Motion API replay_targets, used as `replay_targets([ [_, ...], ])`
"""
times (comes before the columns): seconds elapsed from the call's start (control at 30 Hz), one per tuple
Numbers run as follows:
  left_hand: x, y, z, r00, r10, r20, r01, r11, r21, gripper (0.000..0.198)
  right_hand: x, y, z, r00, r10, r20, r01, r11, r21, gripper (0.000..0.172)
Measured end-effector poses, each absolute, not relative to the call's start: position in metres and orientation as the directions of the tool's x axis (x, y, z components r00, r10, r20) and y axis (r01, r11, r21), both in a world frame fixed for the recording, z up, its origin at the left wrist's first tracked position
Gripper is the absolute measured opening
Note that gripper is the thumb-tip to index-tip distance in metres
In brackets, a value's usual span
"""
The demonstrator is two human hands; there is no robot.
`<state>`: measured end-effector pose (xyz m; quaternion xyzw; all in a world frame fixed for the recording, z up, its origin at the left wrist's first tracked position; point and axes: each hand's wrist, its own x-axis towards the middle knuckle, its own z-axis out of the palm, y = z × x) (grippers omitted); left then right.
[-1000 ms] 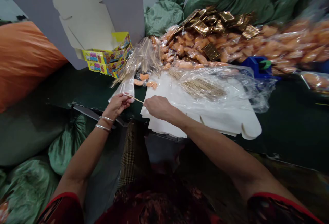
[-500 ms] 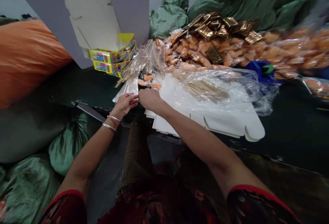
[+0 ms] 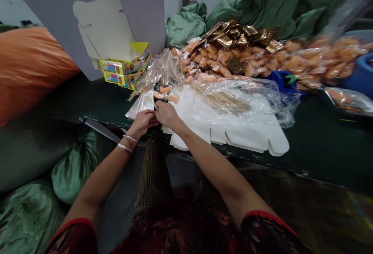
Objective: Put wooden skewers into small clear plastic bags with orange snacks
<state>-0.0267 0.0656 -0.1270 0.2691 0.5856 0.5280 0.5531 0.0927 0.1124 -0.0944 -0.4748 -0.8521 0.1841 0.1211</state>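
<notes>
My left hand (image 3: 142, 123) and my right hand (image 3: 166, 114) meet at the fingertips over the near edge of a dark green table (image 3: 99, 98). Both close on the lower end of a thin wooden stick (image 3: 152, 103), though the fingers hide part of it. Beside them lies a clear plastic bag (image 3: 140, 105). Small orange sausage-shaped pieces (image 3: 164, 89) lie just beyond my right hand, on a flat white cardboard box blank (image 3: 247, 135). A bundle of wooden sticks (image 3: 224, 101) lies on the blank under clear plastic.
Bagged orange sausage-shaped pieces (image 3: 210, 61) and gold sachets (image 3: 224, 41) are heaped behind. Yellow printed boxes (image 3: 122, 71) stand at back left, before a leaning cardboard blank (image 3: 103, 30). Green sacks (image 3: 74, 172) and an orange sack (image 3: 29, 73) lie left; a blue container (image 3: 281, 81) stands right.
My hands have drawn closer together, and the stick now points up and left from between them instead of running across. The view has shifted slightly.
</notes>
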Motion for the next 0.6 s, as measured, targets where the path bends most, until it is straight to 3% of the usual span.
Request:
replay_targets([
  [0.13,-0.041,0.059,-0.121,-0.283,0.885,-0.369,-0.228,0.312,0.922,0.023,0.09,0.122,-0.103,-0.483,0.872,0.085,0.732,0.455,-0.507,0.033],
  [0.27,-0.062,0.071,-0.11,-0.36,0.858,-0.366,-0.251,0.289,0.924,0.018,0.097,0.126,-0.107,-0.477,0.871,0.119,0.684,0.452,-0.573,0.032],
  [0.4,-0.057,0.099,-0.105,-0.298,0.867,-0.4,-0.263,0.328,0.907,0.03,0.099,0.129,-0.106,-0.504,0.855,0.123,0.65,0.469,-0.597,0.03],
  [0.6,-0.035,0.112,-0.121,-0.279,0.883,-0.378,-0.257,0.311,0.915,0.008,0.106,0.129,-0.107,-0.546,0.832,0.101,0.631,0.487,-0.603,0.024],
])
